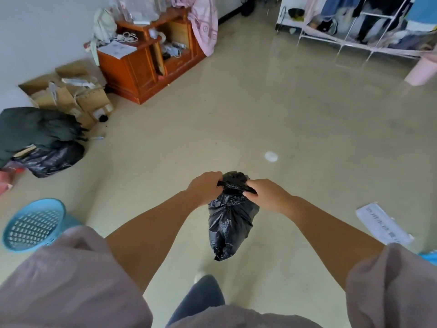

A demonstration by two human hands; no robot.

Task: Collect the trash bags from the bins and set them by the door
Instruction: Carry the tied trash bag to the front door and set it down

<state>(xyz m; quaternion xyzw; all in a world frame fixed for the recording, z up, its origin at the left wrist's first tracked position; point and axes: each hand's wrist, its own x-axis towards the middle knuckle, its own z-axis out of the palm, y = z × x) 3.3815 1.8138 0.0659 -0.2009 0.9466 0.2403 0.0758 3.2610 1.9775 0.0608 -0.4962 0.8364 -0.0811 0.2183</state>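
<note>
A small black trash bag [230, 223] hangs in the air in front of me, its neck gathered at the top. My left hand [205, 187] grips the neck from the left and my right hand [266, 195] grips it from the right, both closed on the plastic. A blue perforated bin [33, 224] stands on the floor at the lower left with no bag visible in it. A second, larger black bag [50, 159] lies on the floor at the left under a dark garment. No door is in view.
Cardboard boxes [71, 93] and an orange wooden cabinet [146, 65] line the left wall. A white clothes rack [369, 27] stands at the back right, with a pink bin [422, 72] at the right edge. A paper sheet [383, 223] lies on the floor to the right.
</note>
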